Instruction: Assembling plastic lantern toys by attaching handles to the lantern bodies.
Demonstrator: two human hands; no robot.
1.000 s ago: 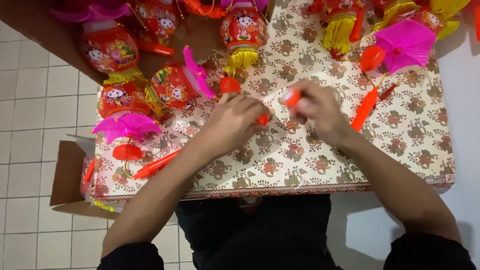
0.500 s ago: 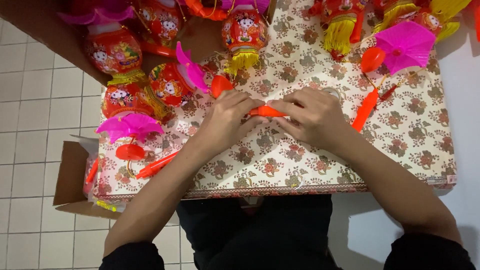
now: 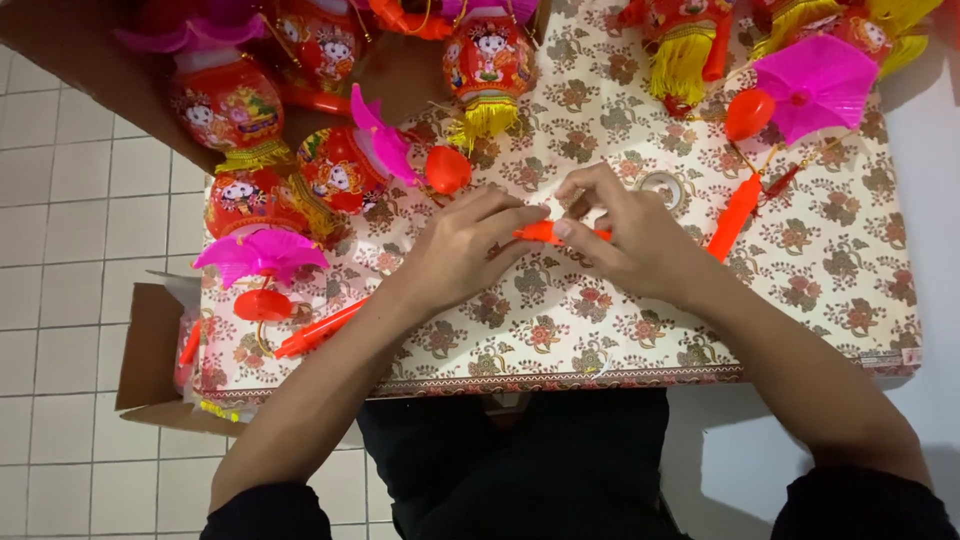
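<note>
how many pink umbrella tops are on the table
3 show whole: one at the left edge, one tilted by the round red lantern, one upper right. A fourth peeks in at the top left, cut off; others may be hidden.

Left hand [image 3: 470, 250], right hand [image 3: 625, 235], gripping orange stick [image 3: 540, 233], floral table [image 3: 800, 280]

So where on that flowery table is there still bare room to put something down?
The near strip of the table, between both hands and the front edge, is bare, as is the patch right of the right hand, below the loose orange stick. It is crowded along the far edge and left side, where lanterns and pink tops pile up.
</note>
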